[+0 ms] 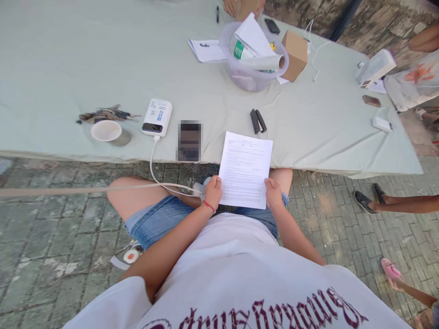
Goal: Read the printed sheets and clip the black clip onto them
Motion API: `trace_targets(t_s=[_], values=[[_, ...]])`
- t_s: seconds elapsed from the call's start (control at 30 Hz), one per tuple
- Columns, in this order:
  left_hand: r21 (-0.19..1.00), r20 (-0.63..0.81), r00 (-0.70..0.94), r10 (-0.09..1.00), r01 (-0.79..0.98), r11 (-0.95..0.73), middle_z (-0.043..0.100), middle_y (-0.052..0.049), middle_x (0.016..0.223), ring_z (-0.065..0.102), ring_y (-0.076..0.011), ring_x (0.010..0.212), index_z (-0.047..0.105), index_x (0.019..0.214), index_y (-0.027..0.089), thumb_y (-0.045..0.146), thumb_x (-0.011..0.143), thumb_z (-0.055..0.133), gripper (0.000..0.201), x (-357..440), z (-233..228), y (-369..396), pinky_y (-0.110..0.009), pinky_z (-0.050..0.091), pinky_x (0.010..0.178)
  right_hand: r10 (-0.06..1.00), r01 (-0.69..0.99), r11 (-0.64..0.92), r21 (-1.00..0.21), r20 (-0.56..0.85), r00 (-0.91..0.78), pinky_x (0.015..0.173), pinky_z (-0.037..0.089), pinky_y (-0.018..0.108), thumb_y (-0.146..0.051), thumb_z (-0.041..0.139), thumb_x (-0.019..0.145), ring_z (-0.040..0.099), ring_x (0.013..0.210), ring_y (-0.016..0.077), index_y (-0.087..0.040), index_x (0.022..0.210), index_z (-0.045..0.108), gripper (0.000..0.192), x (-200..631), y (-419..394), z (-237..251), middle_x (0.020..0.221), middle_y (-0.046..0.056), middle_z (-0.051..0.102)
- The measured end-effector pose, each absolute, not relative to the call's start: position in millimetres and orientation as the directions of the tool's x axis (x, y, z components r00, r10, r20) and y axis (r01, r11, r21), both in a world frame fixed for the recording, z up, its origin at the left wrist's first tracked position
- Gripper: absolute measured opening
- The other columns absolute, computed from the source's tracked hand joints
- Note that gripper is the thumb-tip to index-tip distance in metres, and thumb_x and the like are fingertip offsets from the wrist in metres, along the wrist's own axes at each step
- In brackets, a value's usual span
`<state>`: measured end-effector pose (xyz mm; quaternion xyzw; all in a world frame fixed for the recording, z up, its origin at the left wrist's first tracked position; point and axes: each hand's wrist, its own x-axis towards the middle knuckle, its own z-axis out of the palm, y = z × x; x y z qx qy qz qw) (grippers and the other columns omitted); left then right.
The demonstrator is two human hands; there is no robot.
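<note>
A white printed sheet of paper [245, 170] is held over my lap, its far end reaching above the table's near edge. Whether it is one sheet or several stacked, I cannot tell. My left hand [213, 192] pinches its left edge near the lower corner, a red string bracelet at the wrist. On the opposite edge, my right hand [273, 194] grips the paper with the thumb on top. Just beyond the paper lies a black stapler [258, 121] on the tablecloth. A phone-sized dark pixelated rectangle [190, 140] lies left of the paper.
On the pale covered table [192, 87] stand a white power bank [157, 118] with a cable, a cup [110, 132], a clear basin [250, 81] of papers and rolls, and a cardboard box [295, 55]. Other people's hands [244, 7] show at the far edge.
</note>
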<state>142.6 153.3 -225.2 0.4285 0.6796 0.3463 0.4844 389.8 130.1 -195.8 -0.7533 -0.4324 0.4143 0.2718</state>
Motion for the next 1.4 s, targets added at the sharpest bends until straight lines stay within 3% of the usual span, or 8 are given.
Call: trace_targets(t_s=[0.13, 0.4, 0.63, 0.8, 1.0, 1.1, 1.3, 1.4], values=[[0.909, -0.338, -0.114, 0.934, 0.217, 0.356, 0.067, -0.003, 0.086, 0.063, -0.0230, 0.087, 0.058, 0.087, 0.026, 0.040, 0.099, 0.043, 0.023, 139.7, -223.2, 149.8, -0.034, 0.048, 0.083, 0.835, 0.262, -0.514, -0.817, -0.406, 0.372, 0.085, 0.060, 0.040, -0.067, 0.047, 0.090, 0.072, 0.092, 0.0247, -0.029, 0.084, 0.056, 0.040, 386.3, 129.3, -194.6, 0.092, 0.003, 0.074], [0.895, -0.290, -0.051, 0.956, 0.338, 0.290, 0.066, -0.003, 0.079, 0.061, -0.0244, 0.080, 0.057, 0.083, 0.025, 0.039, 0.099, 0.043, 0.025, 124.0, -212.0, 149.4, -0.037, 0.046, 0.078, 0.802, 0.245, -0.593, -0.767, -0.533, 0.271, 0.073, 0.063, 0.042, -0.054, 0.056, 0.089, 0.074, 0.077, 0.0249, -0.028, 0.082, 0.061, 0.027, 402.7, 140.2, -181.8, 0.080, 0.004, 0.075], [0.913, -0.340, -0.068, 0.938, 0.217, 0.346, 0.069, -0.004, 0.084, 0.062, -0.0232, 0.084, 0.060, 0.085, 0.023, 0.043, 0.097, 0.046, 0.027, 120.6, -209.1, 140.1, -0.036, 0.049, 0.081, 0.888, 0.423, -0.392, -0.817, -0.214, 0.408, 0.076, 0.061, 0.036, -0.040, 0.053, 0.093, 0.073, 0.078, 0.0200, -0.024, 0.091, 0.063, 0.019, 443.3, 222.6, -152.3, 0.084, 0.005, 0.075], [0.915, -0.384, -0.081, 0.920, 0.097, 0.391, 0.068, -0.003, 0.085, 0.062, -0.0223, 0.083, 0.060, 0.084, 0.023, 0.051, 0.093, 0.053, 0.030, 121.8, -206.5, 131.3, -0.036, 0.052, 0.080, 0.921, 0.665, -0.303, -0.682, -0.032, 0.388, 0.098, 0.054, 0.040, -0.030, 0.051, 0.096, 0.072, 0.104, 0.0231, -0.017, 0.115, 0.067, 0.028, 438.8, 309.3, -148.3, 0.109, 0.011, 0.077], [0.885, -0.464, -0.063, 0.883, -0.007, 0.465, 0.068, -0.003, 0.087, 0.064, -0.0218, 0.086, 0.060, 0.087, 0.022, 0.062, 0.089, 0.058, 0.039, 116.5, -205.3, 122.5, -0.036, 0.054, 0.083, 0.929, 0.707, -0.330, -0.625, -0.082, 0.362, 0.109, 0.046, 0.041, -0.038, 0.059, 0.098, 0.065, 0.122, 0.0269, -0.009, 0.141, 0.056, 0.053, 410.5, 382.0, -160.0, 0.126, 0.018, 0.071], [0.871, -0.491, -0.057, 0.869, -0.019, 0.491, 0.068, -0.003, 0.087, 0.065, -0.0222, 0.088, 0.060, 0.087, 0.023, 0.065, 0.088, 0.058, 0.042, 116.0, -205.4, 120.7, -0.037, 0.056, 0.083, 0.918, 0.641, -0.370, -0.673, -0.157, 0.364, 0.101, 0.052, 0.043, -0.041, 0.074, 0.088, 0.068, 0.112, 0.0284, -0.010, 0.134, 0.061, 0.057, 399.5, 397.8, -164.0, 0.120, 0.016, 0.073], [0.885, -0.461, 0.019, 0.887, -0.061, 0.461, 0.071, -0.005, 0.091, 0.067, -0.0227, 0.089, 0.063, 0.092, 0.023, 0.061, 0.089, 0.059, 0.038, 120.5, -204.9, 117.0, -0.040, 0.057, 0.090, 0.866, 0.551, -0.498, -0.670, -0.347, 0.360, 0.079, 0.056, 0.038, -0.035, 0.088, 0.075, 0.068, 0.086, 0.0241, -0.013, 0.096, 0.068, 0.036, 382.8, 403.1, -157.6, 0.087, 0.008, 0.070], [0.894, -0.440, 0.045, 0.897, -0.075, 0.442, 0.071, -0.005, 0.089, 0.066, -0.0238, 0.087, 0.064, 0.091, 0.023, 0.058, 0.090, 0.059, 0.036, 122.0, -203.8, 114.4, -0.043, 0.057, 0.089, 0.867, 0.553, -0.497, -0.669, -0.358, 0.346, 0.074, 0.056, 0.037, -0.032, 0.089, 0.074, 0.067, 0.085, 0.0232, -0.015, 0.095, 0.066, 0.036, 374.4, 401.5, -153.4, 0.084, 0.007, 0.069]])
